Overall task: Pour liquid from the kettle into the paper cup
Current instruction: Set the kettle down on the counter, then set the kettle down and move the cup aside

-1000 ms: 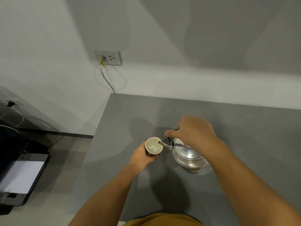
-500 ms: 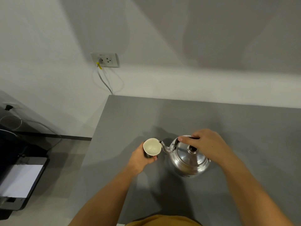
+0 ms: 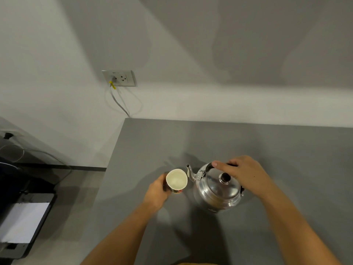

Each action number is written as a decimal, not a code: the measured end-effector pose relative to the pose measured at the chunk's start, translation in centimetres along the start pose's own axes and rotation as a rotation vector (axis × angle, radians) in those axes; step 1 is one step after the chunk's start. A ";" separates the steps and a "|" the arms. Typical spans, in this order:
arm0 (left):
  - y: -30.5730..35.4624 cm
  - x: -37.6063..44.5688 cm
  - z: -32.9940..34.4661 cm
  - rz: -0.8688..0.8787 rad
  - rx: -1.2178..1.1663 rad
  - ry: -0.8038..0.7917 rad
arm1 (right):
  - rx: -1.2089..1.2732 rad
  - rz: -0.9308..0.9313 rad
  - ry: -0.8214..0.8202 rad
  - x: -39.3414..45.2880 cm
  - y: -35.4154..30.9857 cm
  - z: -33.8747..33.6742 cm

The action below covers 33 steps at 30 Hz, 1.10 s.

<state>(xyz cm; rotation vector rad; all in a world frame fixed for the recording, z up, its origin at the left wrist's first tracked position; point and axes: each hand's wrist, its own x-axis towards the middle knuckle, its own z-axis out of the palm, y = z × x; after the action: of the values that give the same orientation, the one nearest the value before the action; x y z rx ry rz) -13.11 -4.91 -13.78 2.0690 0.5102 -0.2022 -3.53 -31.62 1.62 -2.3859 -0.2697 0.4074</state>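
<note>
Kettle (image 3: pixel 217 188): polished round metal, black knob, upright under right hand (image 3: pixel 246 172), which grips its handle.
Cup (image 3: pixel 176 181): white paper, held in left hand (image 3: pixel 157 192), beside spout.

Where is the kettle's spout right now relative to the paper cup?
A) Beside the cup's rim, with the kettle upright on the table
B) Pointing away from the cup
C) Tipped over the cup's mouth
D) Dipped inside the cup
A: the kettle sits upright on the table, its spout just beside the paper cup, not over it.
</note>
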 end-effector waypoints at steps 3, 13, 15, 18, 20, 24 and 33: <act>0.3 0.9 -0.7 -0.002 0.060 0.008 | 0.014 -0.009 0.013 1.6 0.0 -0.7; 1.5 6.3 -2.5 -0.023 0.034 0.035 | -0.047 -0.004 0.093 12.6 -1.4 -3.0; 1.9 7.6 -2.9 -0.019 0.049 0.046 | -0.050 -0.009 0.089 14.9 -1.9 -3.2; 2.6 9.4 -3.4 -0.015 0.066 0.061 | -0.089 0.005 0.092 18.3 -2.3 -3.2; 3.0 10.3 -3.6 -0.001 0.084 0.073 | -0.107 0.013 0.088 20.3 -2.2 -3.1; 3.5 11.6 -3.7 0.008 0.095 0.073 | -0.124 0.014 0.066 23.5 -2.2 -2.8; 3.8 12.9 -3.7 0.010 0.113 0.064 | -0.113 0.026 0.052 27.9 -2.5 -2.0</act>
<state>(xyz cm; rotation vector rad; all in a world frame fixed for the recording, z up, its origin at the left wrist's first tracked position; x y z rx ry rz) -0.08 0.06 -13.25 2.1931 0.5377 -0.1627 22.87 -22.60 -1.30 -2.5094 -0.2443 0.3495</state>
